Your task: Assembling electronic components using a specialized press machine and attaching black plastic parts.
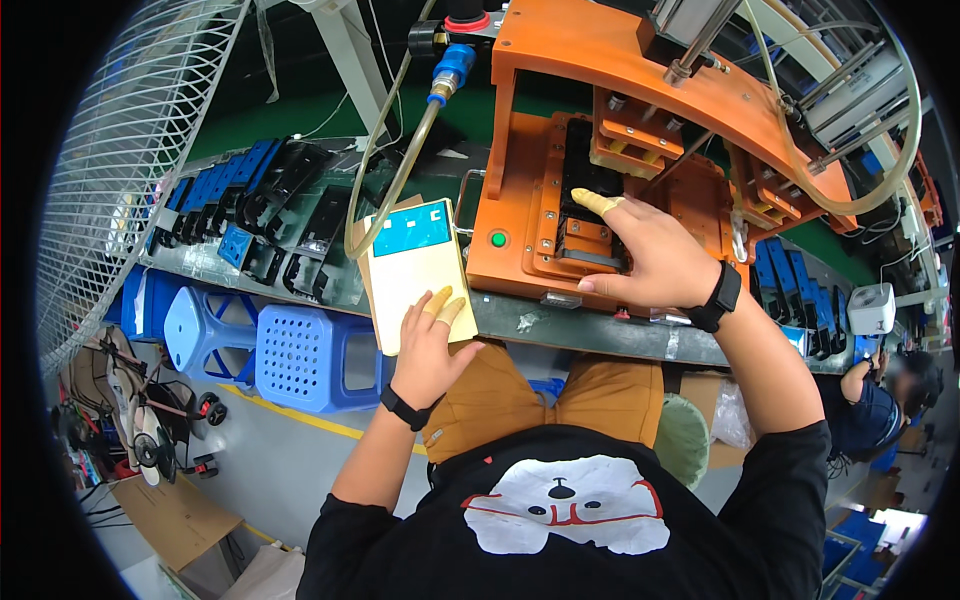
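Observation:
My right hand (655,250) reaches into an orange press machine (515,215). Its fingers are apart, and a yellow finger cot covers the index finger. That fingertip rests on a black plastic part (580,165) seated in the machine's fixture. My left hand (432,335) lies with fingers spread on a pale yellow stack of sheets (405,285) at the bench's front edge; two of its fingertips wear yellow cots. A blue film piece (411,231) with small white cut-outs lies on top of the stack. What lies under my right palm is hidden.
Black parts with blue film (215,190) stand in rows on the bench at left, and more (790,280) at right. A clear air hose (395,180) loops beside the stack. Blue stools (310,355) stand below; a fan guard (130,150) fills the far left. Another person (870,415) sits at far right.

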Demonstrator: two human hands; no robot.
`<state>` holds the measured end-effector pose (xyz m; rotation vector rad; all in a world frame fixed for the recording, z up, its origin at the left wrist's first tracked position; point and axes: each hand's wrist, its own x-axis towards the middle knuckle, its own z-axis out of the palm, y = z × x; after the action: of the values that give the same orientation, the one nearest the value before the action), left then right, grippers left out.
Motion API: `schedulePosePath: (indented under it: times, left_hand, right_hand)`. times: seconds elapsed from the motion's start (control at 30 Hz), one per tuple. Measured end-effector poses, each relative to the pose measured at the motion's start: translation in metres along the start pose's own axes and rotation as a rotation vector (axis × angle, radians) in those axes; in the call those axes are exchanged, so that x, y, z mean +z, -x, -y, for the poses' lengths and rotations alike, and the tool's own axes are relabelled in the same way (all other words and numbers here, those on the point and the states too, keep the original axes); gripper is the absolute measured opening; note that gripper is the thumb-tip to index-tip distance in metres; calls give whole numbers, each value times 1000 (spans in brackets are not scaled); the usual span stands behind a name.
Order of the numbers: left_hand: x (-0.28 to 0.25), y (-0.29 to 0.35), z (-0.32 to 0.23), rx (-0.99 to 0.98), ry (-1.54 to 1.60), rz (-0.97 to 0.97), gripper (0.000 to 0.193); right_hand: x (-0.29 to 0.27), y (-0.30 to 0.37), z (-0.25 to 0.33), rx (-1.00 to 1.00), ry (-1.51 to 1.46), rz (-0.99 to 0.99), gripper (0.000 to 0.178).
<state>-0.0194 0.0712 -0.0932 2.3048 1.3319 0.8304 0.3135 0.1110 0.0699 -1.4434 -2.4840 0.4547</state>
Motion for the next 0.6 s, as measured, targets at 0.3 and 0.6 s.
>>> schedulePosePath:
  times: [0.3,0.6]
  left_hand:
    - [-4,-4,22,-8,17,130,28]
    - [-11,2,36,-628,808,-149,16]
  right_hand:
    - [23,11,71,-86,224,-297,80]
    - [140,-41,91,182,-238,-276,75]
